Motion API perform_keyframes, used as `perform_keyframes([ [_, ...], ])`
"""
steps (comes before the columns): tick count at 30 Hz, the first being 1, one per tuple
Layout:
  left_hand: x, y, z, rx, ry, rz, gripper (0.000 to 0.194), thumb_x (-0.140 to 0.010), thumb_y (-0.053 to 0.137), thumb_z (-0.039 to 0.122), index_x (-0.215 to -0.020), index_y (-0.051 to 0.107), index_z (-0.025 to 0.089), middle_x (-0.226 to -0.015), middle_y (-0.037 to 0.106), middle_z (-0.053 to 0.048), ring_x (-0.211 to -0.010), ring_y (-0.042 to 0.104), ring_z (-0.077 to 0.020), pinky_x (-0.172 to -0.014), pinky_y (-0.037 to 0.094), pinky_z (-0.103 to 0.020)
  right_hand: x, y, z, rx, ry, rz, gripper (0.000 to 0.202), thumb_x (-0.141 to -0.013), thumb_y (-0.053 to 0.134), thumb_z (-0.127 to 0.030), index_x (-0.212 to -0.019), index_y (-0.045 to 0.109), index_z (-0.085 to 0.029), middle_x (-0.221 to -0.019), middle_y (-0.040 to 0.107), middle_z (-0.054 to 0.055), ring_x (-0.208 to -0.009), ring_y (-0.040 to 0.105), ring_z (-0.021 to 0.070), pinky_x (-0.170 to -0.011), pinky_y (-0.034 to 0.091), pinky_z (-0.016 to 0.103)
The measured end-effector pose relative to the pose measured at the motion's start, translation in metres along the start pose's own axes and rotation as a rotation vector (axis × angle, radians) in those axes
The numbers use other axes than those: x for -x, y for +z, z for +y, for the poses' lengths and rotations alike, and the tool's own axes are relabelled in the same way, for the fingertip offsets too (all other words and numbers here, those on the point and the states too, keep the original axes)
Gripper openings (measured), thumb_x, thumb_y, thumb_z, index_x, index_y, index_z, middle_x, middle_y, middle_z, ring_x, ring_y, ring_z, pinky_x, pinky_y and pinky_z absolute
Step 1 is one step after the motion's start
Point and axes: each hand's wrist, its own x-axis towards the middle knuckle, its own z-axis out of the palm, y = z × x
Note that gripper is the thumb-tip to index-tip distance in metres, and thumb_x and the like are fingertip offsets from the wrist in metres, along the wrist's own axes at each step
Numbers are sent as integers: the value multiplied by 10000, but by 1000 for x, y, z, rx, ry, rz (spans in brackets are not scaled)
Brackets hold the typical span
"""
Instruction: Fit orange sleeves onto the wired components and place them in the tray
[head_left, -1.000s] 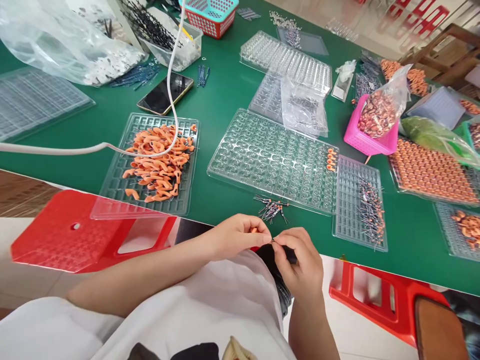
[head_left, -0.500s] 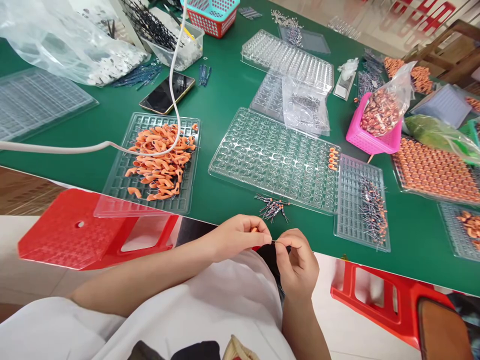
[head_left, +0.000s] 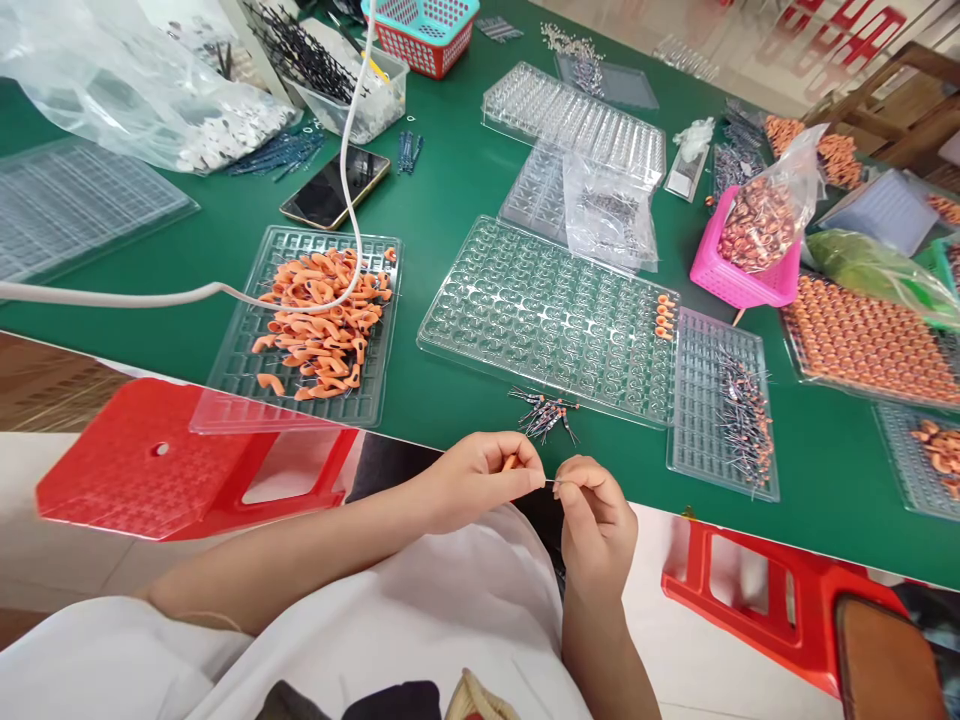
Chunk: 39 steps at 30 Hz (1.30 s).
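Observation:
Close to the table edge, my left hand (head_left: 484, 480) is closed around a small orange curved piece (head_left: 511, 463), mostly hidden by the fingers. A thin dark wire (head_left: 550, 483) spans the short gap between my fingertips. Its right end is pinched between thumb and forefinger of my right hand (head_left: 600, 525). Just beyond the hands lies a small heap of wired components (head_left: 547, 415) with thin leads and orange tips. Behind that heap is a clear moulded tray (head_left: 540, 310), with several orange pieces (head_left: 664, 316) lined up at its right end.
On the left, a tray (head_left: 232, 350) carries a pile of orange curved pieces, crossed by a white cable (head_left: 187, 295). A phone (head_left: 337, 187) lies behind it. To the right are a tray of leaded parts (head_left: 694, 400) and a pink basket (head_left: 712, 265). Red stools (head_left: 135, 460) stand below.
My right fingertips have shifted slightly right, away from the left ones, and more of the thin wire shows between them. Both hands keep their grip.

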Motion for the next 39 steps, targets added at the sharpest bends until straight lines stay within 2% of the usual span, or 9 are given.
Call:
perform_keyframes([
  [7, 4, 0, -4, -434, 353, 137, 176, -875, 556, 240, -714, 553, 170, -728, 505, 8, -642, 442, -102, -600, 343, -229, 2, -2, 3, -32, 82, 14, 133, -913, 610, -263, -791, 603, -209, -719, 514, -12, -694, 512, 145, -641, 413, 284],
  [11, 3, -1, -7, -520, 437, 166, 166, -872, 541, 205, -709, 526, 180, -712, 500, 7, -645, 449, -109, -609, 352, -231, 3, -1, 4, -19, 141, 47, 141, -900, 629, -275, -782, 602, -202, -732, 529, -7, -700, 518, 145, -637, 418, 279],
  [16, 2, -6, -6, -395, 264, 170, 193, -888, 532, 282, -725, 522, 180, -687, 484, 20, -614, 405, -109, -591, 337, -237, 0, -5, 4, -2, 139, 110, 136, -888, 643, -273, -778, 609, -199, -743, 552, -10, -690, 523, 138, -642, 410, 274],
  [20, -1, -13, -6, 73, 20, 46, 173, -857, 554, 318, -956, 565, 176, -724, 423, 50, -592, 342, -89, -578, 342, -226, -4, -8, 4, -13, 120, 145, 122, -879, 656, -260, -778, 621, -200, -738, 555, -14, -687, 517, 130, -648, 405, 271],
  [24, -4, -17, -8, 389, -89, -33, 367, -811, 594, 264, -1162, 560, 163, -771, 402, 47, -601, 337, -74, -580, 368, -219, -7, -8, 3, 4, 113, 184, 123, -871, 660, -272, -782, 622, -196, -736, 552, -9, -683, 515, 134, -632, 406, 273],
  [28, -5, -14, -10, 320, -60, -24, 344, -884, 601, 392, -1128, 585, 151, -716, 452, 48, -564, 390, -71, -557, 379, -231, -9, -5, 1, 14, 100, 195, 135, -880, 646, -283, -786, 616, -191, -737, 548, -2, -679, 513, 135, -614, 412, 272],
  [31, -6, -8, -12, 243, 0, -37, 340, -880, 615, 448, -1023, 622, 140, -785, 581, -7, -604, 513, -98, -539, 412, -240, -9, -3, 0, 15, 85, 193, 133, -889, 639, -276, -789, 608, -195, -737, 542, -3, -678, 512, 134, -610, 416, 270],
  [34, -8, -5, -15, 231, 49, -45, 304, -873, 641, 431, -970, 630, 143, -902, 667, -61, -722, 619, -143, -605, 486, -261, -7, 0, -2, 10, 63, 173, 112, -895, 637, -265, -805, 608, -204, -737, 536, -7, -683, 520, 137, -620, 424, 272],
  [39, -8, -6, -17, 168, 49, -14, 286, -891, 632, 407, -996, 661, 143, -850, 688, -55, -775, 643, -154, -734, 523, -294, -4, 2, -4, 6, 83, 138, 110, -900, 643, -260, -807, 614, -208, -742, 547, -12, -677, 524, 130, -618, 418, 262],
])
